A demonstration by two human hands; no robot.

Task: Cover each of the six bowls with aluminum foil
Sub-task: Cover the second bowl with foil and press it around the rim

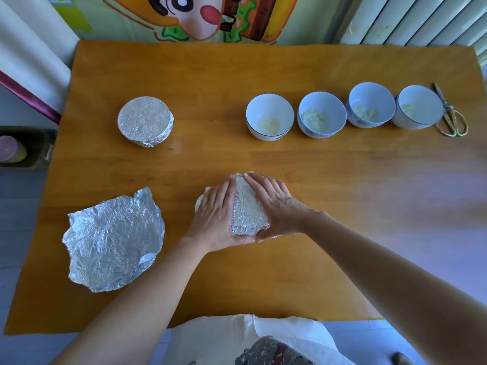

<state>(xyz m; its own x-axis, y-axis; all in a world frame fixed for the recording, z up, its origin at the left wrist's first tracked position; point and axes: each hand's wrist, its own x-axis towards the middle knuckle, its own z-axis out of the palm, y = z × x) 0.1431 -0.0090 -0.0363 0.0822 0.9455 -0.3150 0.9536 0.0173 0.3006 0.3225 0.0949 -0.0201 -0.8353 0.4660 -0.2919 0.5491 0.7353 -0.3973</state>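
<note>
Tabletop (290, 259) firm under the foil-draped bowl (246, 209), your outstretched left hand (216, 214) and right hand (274, 204) press flat; smooth outward, then crimp its rim.

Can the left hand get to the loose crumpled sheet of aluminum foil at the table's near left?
Probably yes. Only bare wooden table lies between the left hand and the loose crumpled sheet of aluminum foil; it would first have to lift off the foil-topped bowl it presses.

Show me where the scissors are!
In the head view, the scissors lie at the far right of the table, right beside the last open bowl in the row of four.
</note>
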